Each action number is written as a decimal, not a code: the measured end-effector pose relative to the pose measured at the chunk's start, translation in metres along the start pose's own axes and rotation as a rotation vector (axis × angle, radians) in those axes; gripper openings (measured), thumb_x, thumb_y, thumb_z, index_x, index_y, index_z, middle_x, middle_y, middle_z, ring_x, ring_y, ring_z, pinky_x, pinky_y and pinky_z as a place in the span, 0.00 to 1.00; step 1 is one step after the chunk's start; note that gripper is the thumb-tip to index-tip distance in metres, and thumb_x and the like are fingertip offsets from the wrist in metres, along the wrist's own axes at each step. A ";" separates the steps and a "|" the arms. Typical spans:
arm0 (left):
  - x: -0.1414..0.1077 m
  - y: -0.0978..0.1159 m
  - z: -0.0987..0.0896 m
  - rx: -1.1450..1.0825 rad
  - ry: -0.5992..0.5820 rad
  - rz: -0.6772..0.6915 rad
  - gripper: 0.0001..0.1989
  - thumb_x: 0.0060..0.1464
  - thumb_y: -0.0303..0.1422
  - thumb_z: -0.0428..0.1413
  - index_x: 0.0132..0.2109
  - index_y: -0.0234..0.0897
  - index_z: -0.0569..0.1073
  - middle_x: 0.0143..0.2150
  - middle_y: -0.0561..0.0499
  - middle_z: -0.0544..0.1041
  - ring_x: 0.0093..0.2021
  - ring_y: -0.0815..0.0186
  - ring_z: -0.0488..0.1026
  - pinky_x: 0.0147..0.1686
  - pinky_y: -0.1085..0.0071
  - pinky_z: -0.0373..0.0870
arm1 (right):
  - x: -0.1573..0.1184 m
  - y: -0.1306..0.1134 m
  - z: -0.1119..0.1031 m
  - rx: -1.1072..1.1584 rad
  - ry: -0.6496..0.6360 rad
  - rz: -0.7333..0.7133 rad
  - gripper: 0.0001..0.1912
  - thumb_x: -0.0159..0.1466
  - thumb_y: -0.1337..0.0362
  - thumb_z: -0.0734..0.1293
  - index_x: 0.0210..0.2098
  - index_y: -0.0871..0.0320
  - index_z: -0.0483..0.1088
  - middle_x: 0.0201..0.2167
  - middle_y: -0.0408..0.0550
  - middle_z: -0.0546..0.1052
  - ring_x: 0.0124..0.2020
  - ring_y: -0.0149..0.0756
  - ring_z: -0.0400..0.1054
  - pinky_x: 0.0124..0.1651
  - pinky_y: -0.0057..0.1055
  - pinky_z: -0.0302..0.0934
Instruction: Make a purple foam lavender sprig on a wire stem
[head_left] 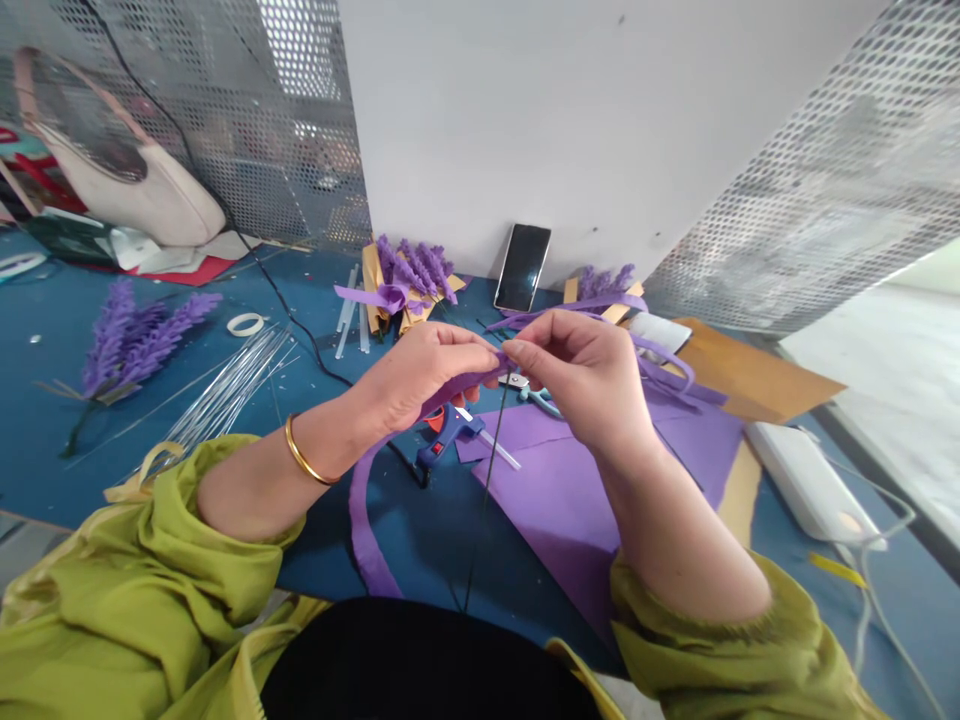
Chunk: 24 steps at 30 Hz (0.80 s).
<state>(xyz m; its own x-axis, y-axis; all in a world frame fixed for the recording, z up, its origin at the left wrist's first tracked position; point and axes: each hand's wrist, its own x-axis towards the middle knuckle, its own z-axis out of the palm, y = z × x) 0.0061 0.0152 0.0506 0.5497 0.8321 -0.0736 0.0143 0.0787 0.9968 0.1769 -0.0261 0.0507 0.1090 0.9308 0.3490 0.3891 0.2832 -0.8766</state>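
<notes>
My left hand [431, 372] is closed on a long purple strip [365, 515], which curls down from it towards the table's front edge. Fingertips of my right hand [581, 370] pinch together at the strip's upper end, close against the left fingertips. From that spot a thin dark stem [490, 470] hangs down, slightly slanted. Whether the strip is wrapped round the stem is hidden by the fingers. Under the hands lie a blue glue gun [450, 438] with a clear stick and light-blue scissors [541, 400]. Purple sheets [555, 490] spread below my right hand.
The blue table [315, 290] bears purple flower sprigs [139, 340], a bundle of wires [232, 390], a tape roll [245, 324] and a black cable. A phone [523, 267] leans on the white panel. At right are brown paper [750, 370] and a white power strip [814, 480].
</notes>
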 end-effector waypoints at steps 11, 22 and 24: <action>-0.003 -0.002 0.005 0.169 0.064 0.050 0.03 0.46 0.29 0.61 0.28 0.34 0.76 0.22 0.55 0.69 0.22 0.74 0.60 0.23 0.72 0.54 | -0.001 -0.001 0.000 -0.190 -0.030 -0.077 0.11 0.58 0.64 0.71 0.21 0.58 0.68 0.18 0.39 0.68 0.21 0.26 0.56 0.23 0.29 0.49; 0.000 -0.006 0.003 -0.020 0.024 0.031 0.03 0.45 0.28 0.62 0.26 0.35 0.77 0.22 0.54 0.70 0.23 0.73 0.61 0.24 0.72 0.55 | -0.001 -0.002 0.001 0.090 -0.089 -0.017 0.10 0.58 0.63 0.73 0.23 0.59 0.73 0.17 0.40 0.71 0.20 0.28 0.63 0.25 0.29 0.55; 0.001 -0.005 0.002 -0.045 0.026 0.029 0.03 0.45 0.29 0.63 0.27 0.35 0.77 0.22 0.54 0.70 0.23 0.73 0.62 0.24 0.72 0.56 | -0.002 -0.003 0.001 0.088 -0.078 -0.038 0.11 0.60 0.62 0.73 0.24 0.59 0.73 0.17 0.40 0.72 0.21 0.29 0.64 0.27 0.30 0.56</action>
<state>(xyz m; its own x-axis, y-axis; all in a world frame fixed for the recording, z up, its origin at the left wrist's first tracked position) 0.0077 0.0144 0.0453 0.5271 0.8486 -0.0457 -0.0393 0.0780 0.9962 0.1747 -0.0282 0.0521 0.0227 0.9333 0.3583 0.3089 0.3343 -0.8904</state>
